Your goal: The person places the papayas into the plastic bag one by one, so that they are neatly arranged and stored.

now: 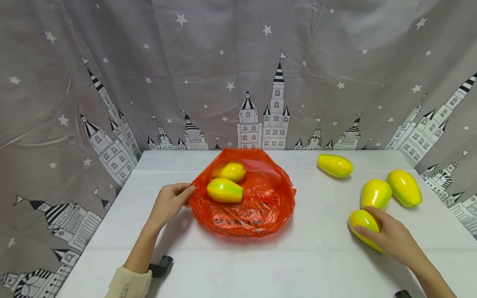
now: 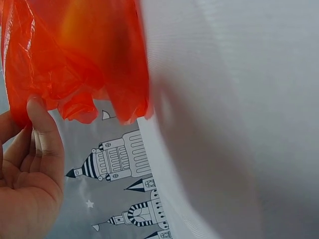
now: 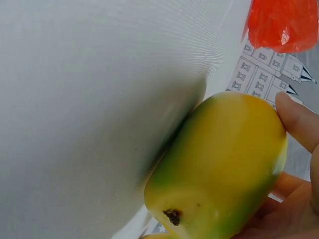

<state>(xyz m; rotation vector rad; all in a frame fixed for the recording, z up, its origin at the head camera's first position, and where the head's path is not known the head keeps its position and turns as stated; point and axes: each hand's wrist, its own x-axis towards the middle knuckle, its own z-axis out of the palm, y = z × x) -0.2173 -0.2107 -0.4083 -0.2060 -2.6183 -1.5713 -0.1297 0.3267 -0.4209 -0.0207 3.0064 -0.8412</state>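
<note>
Fingers (image 1: 181, 187) of the left hand (image 1: 168, 206) pinch the creased rim of one red bag (image 1: 277, 186), thin, crinkly, translucent plastic, its mouth spread wide on the smooth white tabletop (image 1: 261, 265). Inside, toward its left, lie two of the six glossy, yellow-green oval fruits (image 1: 225, 191). Well right of the bag, one tapered fruit (image 1: 335, 166) lies near the tabletop's far edge. Next, the right hand (image 1: 396, 239) has fingers and thumb clamped round one smooth fruit (image 3: 219, 164) with a dark, rough stem scar (image 3: 172, 216). Just beyond sit two plump fruits (image 1: 404, 188), side by side.
</note>
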